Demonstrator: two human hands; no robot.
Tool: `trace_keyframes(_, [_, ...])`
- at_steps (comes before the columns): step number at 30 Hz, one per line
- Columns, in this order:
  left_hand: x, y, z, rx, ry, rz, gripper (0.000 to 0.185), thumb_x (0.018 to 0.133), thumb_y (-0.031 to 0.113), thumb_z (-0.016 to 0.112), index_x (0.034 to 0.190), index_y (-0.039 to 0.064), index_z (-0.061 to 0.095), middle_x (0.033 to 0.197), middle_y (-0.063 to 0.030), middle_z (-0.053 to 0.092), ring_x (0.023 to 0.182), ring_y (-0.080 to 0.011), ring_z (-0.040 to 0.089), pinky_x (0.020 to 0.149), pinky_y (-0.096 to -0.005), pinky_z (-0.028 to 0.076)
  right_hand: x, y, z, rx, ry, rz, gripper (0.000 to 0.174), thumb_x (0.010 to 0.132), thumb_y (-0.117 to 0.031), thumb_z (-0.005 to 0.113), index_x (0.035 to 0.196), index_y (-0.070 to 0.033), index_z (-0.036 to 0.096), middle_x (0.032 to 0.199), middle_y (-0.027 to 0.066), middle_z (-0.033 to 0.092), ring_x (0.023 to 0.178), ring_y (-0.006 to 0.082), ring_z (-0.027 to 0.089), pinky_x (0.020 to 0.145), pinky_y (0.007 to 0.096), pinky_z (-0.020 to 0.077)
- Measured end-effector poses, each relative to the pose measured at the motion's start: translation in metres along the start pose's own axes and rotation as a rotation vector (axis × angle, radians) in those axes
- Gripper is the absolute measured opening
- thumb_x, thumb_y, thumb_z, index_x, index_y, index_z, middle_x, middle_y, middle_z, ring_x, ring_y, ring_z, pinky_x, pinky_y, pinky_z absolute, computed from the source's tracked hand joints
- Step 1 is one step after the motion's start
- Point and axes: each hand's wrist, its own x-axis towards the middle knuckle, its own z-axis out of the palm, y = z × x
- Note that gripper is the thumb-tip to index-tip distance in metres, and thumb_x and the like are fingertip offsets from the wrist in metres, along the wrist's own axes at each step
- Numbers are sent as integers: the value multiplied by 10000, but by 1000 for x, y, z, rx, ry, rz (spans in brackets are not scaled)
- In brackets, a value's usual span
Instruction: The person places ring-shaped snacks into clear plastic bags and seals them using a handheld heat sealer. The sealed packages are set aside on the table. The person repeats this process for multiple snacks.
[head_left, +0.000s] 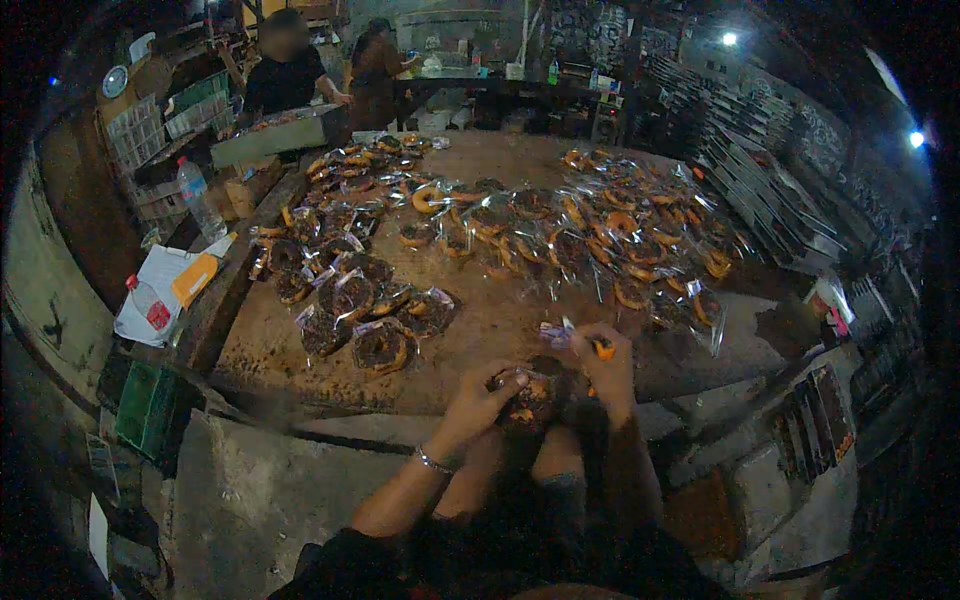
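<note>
Low in front of me, at the table's near edge, my left hand (487, 394) pinches a dark, chocolate-topped doughnut (546, 379), apparently in clear wrap. Its lower part blends into shadow. My right hand (606, 367) is curled around a small orange object (604, 348), mostly covered by the fingers; its kind is unclear. Just beyond the right fingertips is a purple printed label (553, 332). To the left lie wrapped doughnuts (380, 347) with dark sprinkles, some bearing similar labels. A larger heap of wrapped doughnuts (622, 225) spreads across the right side.
Brown crumbs dot the wooden table (300, 375). Along its left side stand a water bottle (199, 196), a red-capped bottle (148, 301) and an orange packet (195, 279). A person (283, 75) is beside a tray (277, 135); another person (373, 71) stands behind. Stacked trays (772, 195) lean at right.
</note>
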Motion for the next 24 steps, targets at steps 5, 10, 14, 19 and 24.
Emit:
trace_keyframes(5, [-1,2,9,111,-24,160,264,902,175,598,1123,30,609,996,-113,667,928,-171,617,815,-309,480,-48,-33,8,-31,-219,84,150,823,-122,695,890,-6,628,893,63,641,822,112,576,741,273,466])
trace_keyframes(10, [-12,2,19,118,0,179,274,929,209,546,1137,38,601,1017,-139,666,944,-226,638,811,-326,484,-63,-42,22,273,-78,424,118,812,-67,695,867,-1,614,882,63,631,816,111,583,729,260,472])
trace_keyframes(14, [-24,3,15,265,-37,83,288,935,230,523,1136,39,601,1018,-164,665,909,-291,657,774,-355,501,-67,-39,21,379,-149,450,109,813,-51,690,875,-13,610,865,49,621,805,90,584,645,228,470])
trace_keyframes(19, [-33,17,16,466,-38,32,325,914,265,550,1158,59,608,1012,-183,667,930,-328,653,804,-391,507,-66,-33,11,614,-87,601,106,848,-79,658,902,-66,568,827,15,584,726,76,560,547,204,447])
trace_keyframes(24, [-48,45,32,654,-99,21,240,905,182,556,1091,36,597,900,-216,651,793,-395,635,678,-432,523,-70,-38,21,1245,808,342,205,914,-250,574,809,-105,474,748,18,505,626,106,469,526,249,408])
